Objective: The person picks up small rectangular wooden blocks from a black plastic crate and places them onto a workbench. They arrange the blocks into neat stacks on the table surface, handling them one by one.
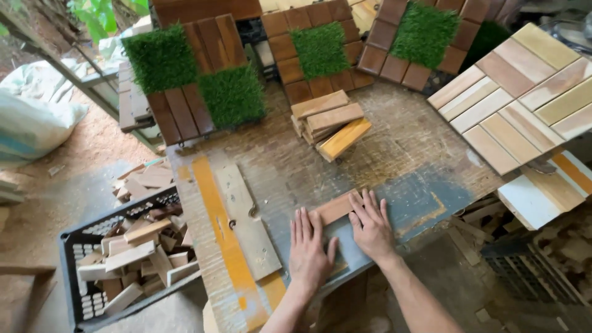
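My left hand (310, 246) lies flat, fingers together, on the near edge of a worn wooden workbench (394, 142). My right hand (370, 223) rests beside it with fingers spread. Between and under their fingertips lies a short reddish-brown wood slat (333, 208), touched by both hands. Further back on the bench sits a small stack of wood slats (332, 122), the lowest one yellowish.
A black plastic crate (126, 259) of wood offcuts stands left of the bench. Deck tiles with green turf squares (185, 77) lean at the back. A pale slatted wood tile (524, 92) overhangs at right. A bolted plank (246, 219) and a yellow strip (225, 240) lie on the bench.
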